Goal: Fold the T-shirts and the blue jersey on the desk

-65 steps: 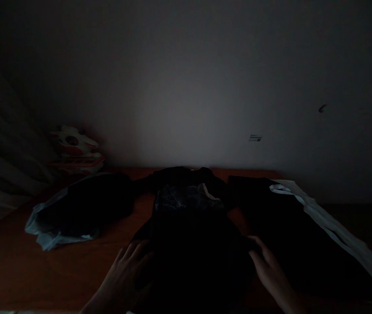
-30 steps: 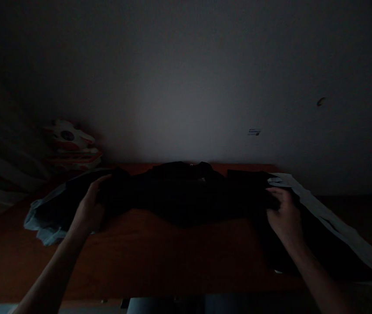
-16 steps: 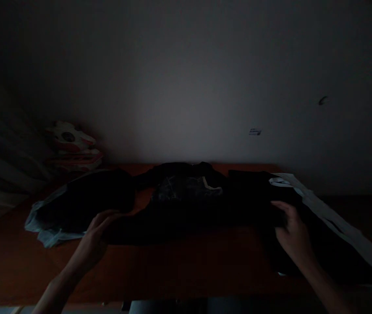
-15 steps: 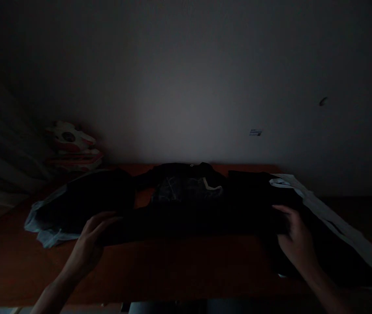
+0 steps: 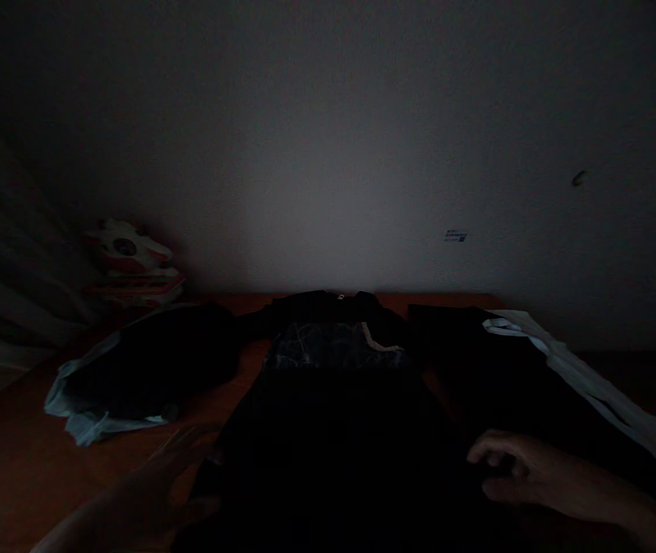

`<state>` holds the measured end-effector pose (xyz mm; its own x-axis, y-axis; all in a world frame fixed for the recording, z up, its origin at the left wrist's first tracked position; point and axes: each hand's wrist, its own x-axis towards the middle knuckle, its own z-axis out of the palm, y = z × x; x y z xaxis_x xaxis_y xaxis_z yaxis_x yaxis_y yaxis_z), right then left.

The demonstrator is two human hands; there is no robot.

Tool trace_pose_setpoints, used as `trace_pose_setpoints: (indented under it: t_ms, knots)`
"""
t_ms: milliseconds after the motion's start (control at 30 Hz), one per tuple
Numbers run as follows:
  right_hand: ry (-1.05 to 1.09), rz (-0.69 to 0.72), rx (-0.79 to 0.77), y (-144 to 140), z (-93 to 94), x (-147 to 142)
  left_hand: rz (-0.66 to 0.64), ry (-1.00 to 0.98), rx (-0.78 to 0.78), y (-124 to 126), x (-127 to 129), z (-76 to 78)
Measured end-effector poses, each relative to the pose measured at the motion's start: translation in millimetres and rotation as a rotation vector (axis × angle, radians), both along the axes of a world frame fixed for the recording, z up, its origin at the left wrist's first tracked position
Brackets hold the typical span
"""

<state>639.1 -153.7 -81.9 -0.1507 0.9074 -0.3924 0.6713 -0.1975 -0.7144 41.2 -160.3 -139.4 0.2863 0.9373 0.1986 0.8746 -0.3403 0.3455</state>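
Note:
A black long-sleeved top (image 5: 333, 357) with a dark marbled panel and a pale angled stripe lies spread in the middle, its collar toward the wall. Its lower part reaches the bottom of the view and is almost lost in the dark. At its left edge my left hand (image 5: 170, 480) is open, thumb and fingers apart. Over on the right side, my right hand (image 5: 527, 472) has loosely bent fingers with a gap to the thumb, and I see nothing gripped in it. Whether either hand touches the fabric is hard to make out.
An orange-brown table (image 5: 11, 468) stands against a grey wall (image 5: 328, 153). To the left lies a dark garment bundle (image 5: 160, 361) with pale blue fabric (image 5: 91, 422). Dark clothing (image 5: 448, 346) and white fabric (image 5: 570, 369) lie right. A cow-shaped toy (image 5: 129, 250) sits back left.
The top's lower part, held stretched between both hands before, now lies down toward me. Both hands have come lower and nearer, and their fingers have loosened.

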Motion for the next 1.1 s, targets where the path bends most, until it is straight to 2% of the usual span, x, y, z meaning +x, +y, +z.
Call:
trace_pose_setpoints:
  t_ms: [33, 67, 133, 200, 267, 333, 433, 533, 600, 700, 800, 900, 967, 1033, 1100]
  knots:
    - [0.015, -0.042, 0.066, 15, -2.6, -3, -0.059, -0.005, -0.074, 13, 14, 11.5]
    - [0.013, -0.094, 0.146, 34, -8.1, -6, -0.056, -0.03, -0.081, 27, 30, 20.8]
    - [-0.075, -0.228, 0.316, 75, -24.6, -11, -0.096, -0.083, -0.052, 55, 67, 28.9]
    - [-0.254, -0.383, 0.425, 114, -42.5, -15, -0.125, -0.112, 0.041, 81, 103, 21.8]
    - [-0.43, -0.506, 0.508, 144, -56.8, -19, -0.128, -0.107, 0.161, 100, 132, 4.7]
    - [-0.584, -0.565, 0.518, 161, -66.6, -24, -0.142, -0.088, 0.239, 114, 147, -15.0]
    - [-0.694, -0.467, 0.426, 175, -75.1, -30, -0.116, -0.065, 0.269, 124, 149, -39.6]
    - [-0.654, -0.315, 0.377, 190, -73.2, -30, -0.063, -0.047, 0.237, 126, 142, -54.5]
    - [-0.595, -0.221, 0.363, 203, -62.5, -25, -0.049, -0.041, 0.215, 127, 139, -58.9]
    - [-0.542, -0.111, 0.329, 225, -32.5, -10, -0.053, -0.057, 0.21, 127, 139, -58.0]
    - [-0.596, -0.16, 0.36, 242, 1.3, 7, -0.061, -0.104, 0.233, 127, 141, -51.4]
    - [-0.746, -0.339, 0.479, 246, 18.2, 8, -0.07, -0.154, 0.272, 126, 141, -45.0]
    - [-0.87, -0.375, 0.603, 240, 15.4, -9, -0.075, -0.167, 0.289, 127, 141, -43.9]
    - [-0.938, -0.278, 0.688, 230, 3.3, -39, -0.064, -0.15, 0.282, 129, 140, -46.5]
    - [-0.888, -0.16, 0.614, 217, -14.7, -76, -0.026, -0.103, 0.25, 132, 140, -52.4]
